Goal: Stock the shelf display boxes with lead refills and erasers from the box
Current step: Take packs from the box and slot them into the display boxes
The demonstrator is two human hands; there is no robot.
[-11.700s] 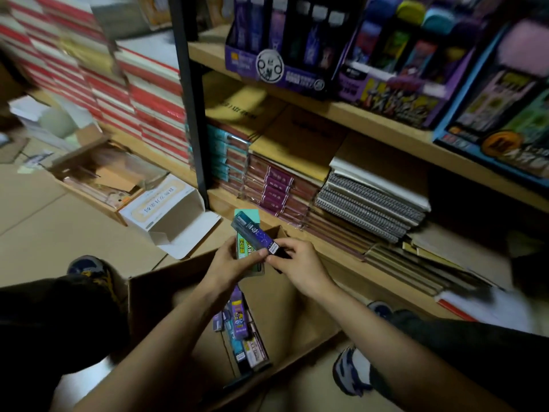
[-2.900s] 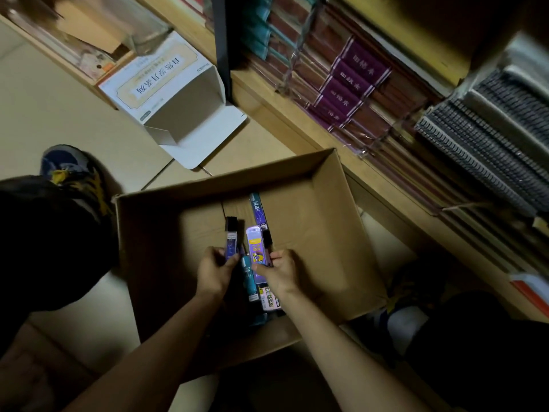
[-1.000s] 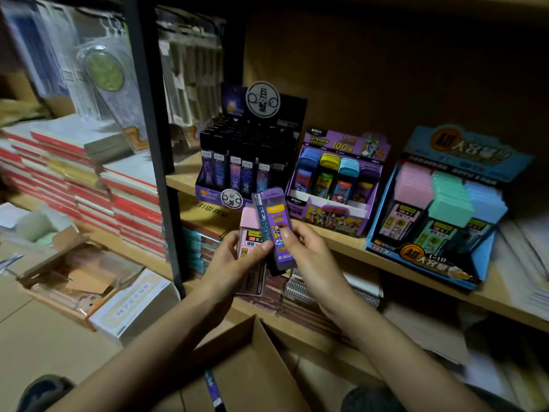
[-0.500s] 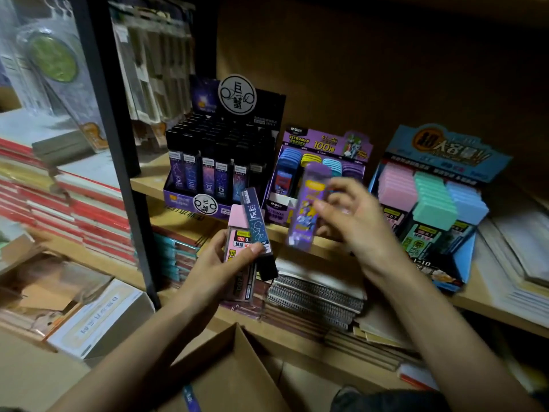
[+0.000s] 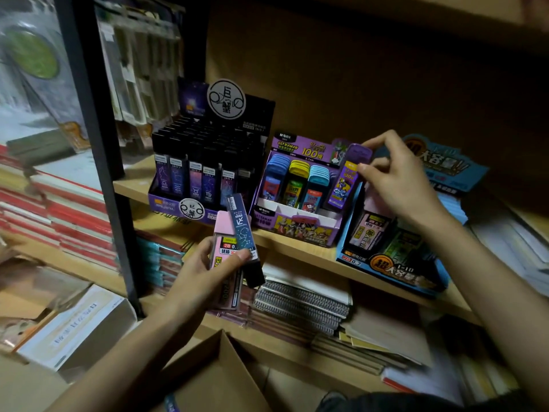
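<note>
Purple refill case (image 5: 346, 179), pinched at its top by the right hand (image 5: 398, 179), stands partly in the purple display box (image 5: 297, 227) at the shelf (image 5: 312, 251) front edge. Left hand (image 5: 202, 278) grips pink case (image 5: 222, 242) and dark case (image 5: 242, 230), both unplaced.

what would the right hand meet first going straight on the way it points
Likely the purple display box: the right hand pinches a purple refill case just above its rightmost slot, though depth is unclear.

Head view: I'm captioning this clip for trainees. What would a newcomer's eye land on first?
The right hand pinches a purple refill case at the right end of the purple display box on the shelf. Lower left, the left hand grips a pink case and a dark blue case together.
</note>
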